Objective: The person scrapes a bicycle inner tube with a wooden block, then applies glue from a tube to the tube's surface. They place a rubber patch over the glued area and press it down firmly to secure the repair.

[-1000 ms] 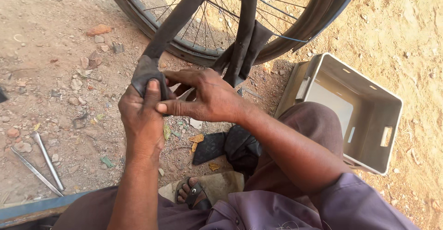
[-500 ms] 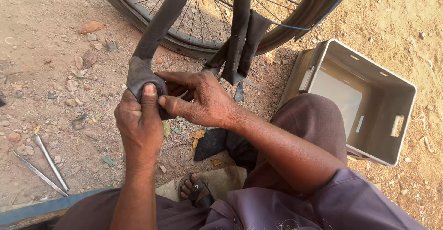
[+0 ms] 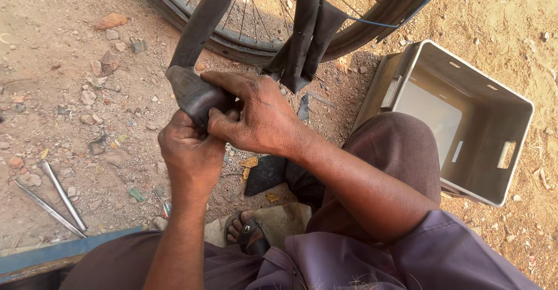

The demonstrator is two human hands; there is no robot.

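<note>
Head view: both hands [image 3: 226, 127] clamped around folded black inner tube [image 3: 195, 92].

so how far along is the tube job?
Done: inner tube is pulled out of the bicycle wheel, with tyre levers lying on the dirt. In hand: left hand and right hand pinch a folded section. Left: tube is not back inside the tyre.

Dirt ground [image 3: 70, 45] bears stones, two metal rods [image 3: 55, 200], perhaps levers, and a grey crate [image 3: 465, 121].
</note>
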